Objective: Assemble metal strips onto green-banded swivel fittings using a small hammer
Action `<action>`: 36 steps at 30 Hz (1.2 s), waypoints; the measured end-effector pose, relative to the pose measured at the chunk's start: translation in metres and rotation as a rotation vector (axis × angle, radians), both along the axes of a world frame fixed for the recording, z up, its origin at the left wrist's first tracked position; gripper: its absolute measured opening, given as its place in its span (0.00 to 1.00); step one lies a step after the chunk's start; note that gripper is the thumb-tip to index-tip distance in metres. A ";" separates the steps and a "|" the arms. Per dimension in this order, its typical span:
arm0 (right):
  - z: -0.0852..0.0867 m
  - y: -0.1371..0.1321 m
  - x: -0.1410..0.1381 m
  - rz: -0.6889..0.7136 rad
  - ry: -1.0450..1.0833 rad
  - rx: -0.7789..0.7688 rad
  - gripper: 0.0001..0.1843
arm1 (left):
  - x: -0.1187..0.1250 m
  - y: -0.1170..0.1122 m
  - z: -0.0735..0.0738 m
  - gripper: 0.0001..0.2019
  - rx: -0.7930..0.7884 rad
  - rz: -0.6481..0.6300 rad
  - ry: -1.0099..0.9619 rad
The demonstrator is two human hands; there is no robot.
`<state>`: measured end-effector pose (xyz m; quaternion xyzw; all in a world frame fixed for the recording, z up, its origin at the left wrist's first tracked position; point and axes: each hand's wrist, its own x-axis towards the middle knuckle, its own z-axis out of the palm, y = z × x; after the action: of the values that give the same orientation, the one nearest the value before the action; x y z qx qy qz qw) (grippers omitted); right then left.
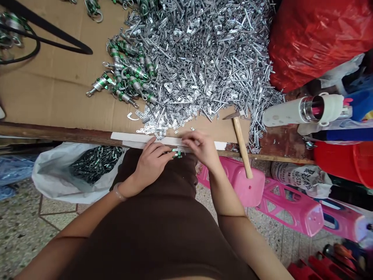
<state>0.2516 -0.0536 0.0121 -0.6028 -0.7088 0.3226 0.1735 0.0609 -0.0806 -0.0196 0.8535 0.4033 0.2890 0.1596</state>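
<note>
At the near edge of the table, my left hand (153, 161) pinches a small green metal part (178, 154) between thumb and fingers. The hand covers much of that part, and its exact kind is not clear. Just to its right, my right hand (202, 147) has its fingers curled and pinched together; what they hold, if anything, is too small to tell. Beyond my hands lie small flat silver metal plates with holes (154, 128). Several finished-looking green and silver metal fittings with hooks (134, 74) are grouped farther left on the cardboard (52, 93).
A large heap of loose metal pieces (204, 58) covers the table's middle. A hammer (241, 144) overhangs the edge on the right, near a white thermos (287, 112). Below are a white sack (49, 175) holding dark metal parts and pink stools (250, 186). A red bag (317, 39) stands at the back right.
</note>
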 end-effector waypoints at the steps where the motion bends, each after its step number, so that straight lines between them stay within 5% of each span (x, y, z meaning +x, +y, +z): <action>1: -0.001 -0.009 -0.003 0.017 0.005 -0.014 0.08 | 0.000 0.000 0.000 0.07 -0.003 -0.006 -0.017; 6: -0.009 -0.031 -0.015 0.015 -0.076 0.043 0.12 | -0.001 0.001 0.000 0.05 -0.001 -0.016 -0.045; 10: -0.009 -0.036 -0.019 -0.152 0.079 0.114 0.16 | -0.001 0.000 0.000 0.06 0.007 -0.010 -0.028; 14: -0.009 -0.045 -0.026 -0.360 0.184 0.050 0.10 | 0.000 0.000 0.000 0.07 -0.003 0.006 -0.009; 23: -0.019 -0.058 -0.047 -0.521 -0.225 0.060 0.11 | 0.000 -0.001 -0.002 0.09 -0.038 0.019 0.015; 27: -0.022 -0.056 -0.049 -0.562 -0.246 0.041 0.12 | 0.001 -0.001 -0.004 0.08 -0.086 0.023 0.013; 32: -0.022 -0.039 0.000 -0.665 -0.161 0.160 0.12 | 0.001 -0.001 -0.006 0.07 -0.059 0.016 -0.010; 36: -0.026 -0.010 0.068 -0.867 -0.489 0.244 0.23 | 0.001 0.000 -0.005 0.08 -0.075 0.025 0.012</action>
<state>0.3198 -0.0641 -0.0142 -0.8747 -0.4458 -0.0146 0.1896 0.0618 -0.0809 -0.0247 0.8435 0.4252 0.2707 0.1854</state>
